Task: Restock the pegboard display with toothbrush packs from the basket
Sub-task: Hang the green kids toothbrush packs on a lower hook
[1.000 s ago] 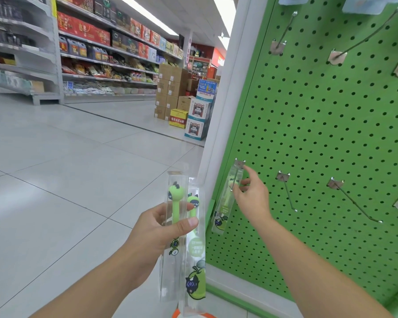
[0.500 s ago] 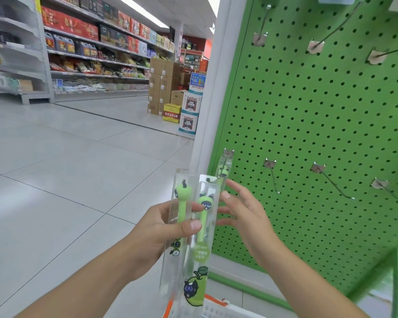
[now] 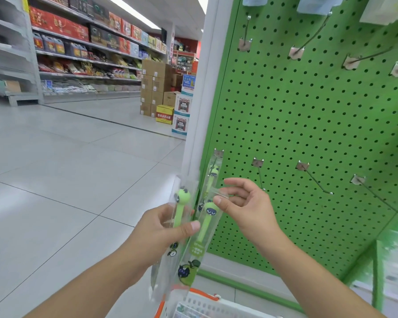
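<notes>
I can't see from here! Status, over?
Left hand grips two toothbrush packs. Right hand pinches one's top. One pack hung. Nothing blocking.

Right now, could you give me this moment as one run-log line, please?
left hand: holds two toothbrush packs | right hand: pinches one pack's top | pegboard: one pack hung

A supermarket aisle: long shelves [image 3: 78,49] stacked with boxed and bottled goods, cardboard cartons [image 3: 155,86] piled on the tiled floor [image 3: 55,168], and a green pegboard [image 3: 308,125] with metal hooks [image 3: 315,179].
</notes>
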